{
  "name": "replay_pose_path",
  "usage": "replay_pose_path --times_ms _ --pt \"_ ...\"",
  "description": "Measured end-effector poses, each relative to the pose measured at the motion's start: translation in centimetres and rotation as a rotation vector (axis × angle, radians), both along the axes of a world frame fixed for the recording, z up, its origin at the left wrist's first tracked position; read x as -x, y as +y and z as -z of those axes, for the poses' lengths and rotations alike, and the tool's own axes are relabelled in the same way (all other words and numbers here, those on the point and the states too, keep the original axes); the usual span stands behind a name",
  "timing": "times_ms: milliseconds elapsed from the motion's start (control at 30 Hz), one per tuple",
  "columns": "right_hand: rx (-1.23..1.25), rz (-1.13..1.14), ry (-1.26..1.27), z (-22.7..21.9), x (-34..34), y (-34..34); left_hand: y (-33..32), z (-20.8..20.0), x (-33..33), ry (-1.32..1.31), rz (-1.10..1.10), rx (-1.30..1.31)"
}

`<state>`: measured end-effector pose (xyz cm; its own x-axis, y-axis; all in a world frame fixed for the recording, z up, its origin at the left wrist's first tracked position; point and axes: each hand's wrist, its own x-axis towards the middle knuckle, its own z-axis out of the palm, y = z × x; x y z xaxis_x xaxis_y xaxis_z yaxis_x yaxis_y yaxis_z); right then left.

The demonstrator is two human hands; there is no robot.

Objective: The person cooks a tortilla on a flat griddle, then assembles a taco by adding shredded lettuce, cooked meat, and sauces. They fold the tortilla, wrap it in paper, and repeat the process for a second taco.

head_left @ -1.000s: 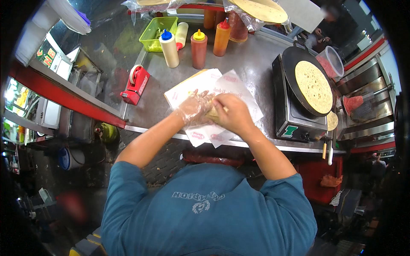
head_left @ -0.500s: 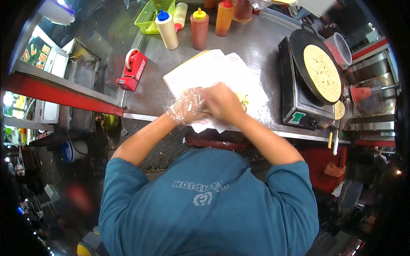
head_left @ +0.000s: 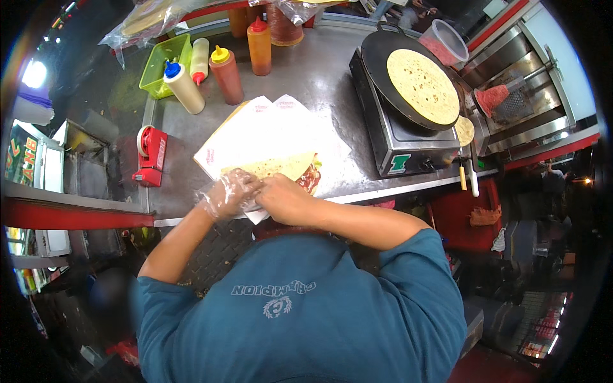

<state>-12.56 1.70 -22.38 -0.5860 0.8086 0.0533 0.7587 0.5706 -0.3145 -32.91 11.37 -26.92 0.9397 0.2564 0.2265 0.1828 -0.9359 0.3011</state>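
ok so the flatbread (head_left: 281,167) shows way more than a moment ago, folded over on the white paper (head_left: 268,134) but filling (head_left: 311,179) still exposed; gloved left hand (head_left: 230,193) and bare right hand (head_left: 284,200) meet at its near edge, fingers curled, can't tell if pinching

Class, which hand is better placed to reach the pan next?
Likely the right hand: at the wrap, it is closer to the pan; the left hand, gloved, sits farther left.

Counter (head_left: 335,86) free between paper (head_left: 274,134) and stove (head_left: 408,156); bottles (head_left: 227,78) block behind.
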Motion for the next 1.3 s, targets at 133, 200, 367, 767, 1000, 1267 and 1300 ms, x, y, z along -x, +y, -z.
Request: replay_pose_path --times_ms 133,200,367,767,1000,1267,1300 --pt "0.125 0.25 0.184 0.7 -0.6 0.6 1.2 -0.8 2.8 -0.141 0.087 0.203" --pt "0.13 0.3 0.304 0.7 -1.4 0.4 1.2 -1.2 3.1 -0.087 0.097 0.324" --pt "0.009 0.284 0.462 0.8 -2.3 1.4 -0.4 -2.2 0.1 0.054 -0.141 0.336" --pt "-0.202 0.052 -0.237 -0.8 -3.8 5.8 5.4 -4.7 -6.5 0.446 -0.666 0.328" --pt "0.489 0.203 0.075 -3.0 -6.9 11.5 3.0 -0.6 -5.6 -0.013 -0.366 -0.126" --pt "-0.091 0.267 -0.184 -0.4 -5.1 6.4 4.3 -2.5 -6.8 0.255 -0.48 0.072" --pt "-0.095 0.259 -0.192 -0.2 -5.2 6.6 4.4 -2.3 -5.8 0.237 -0.475 0.029"
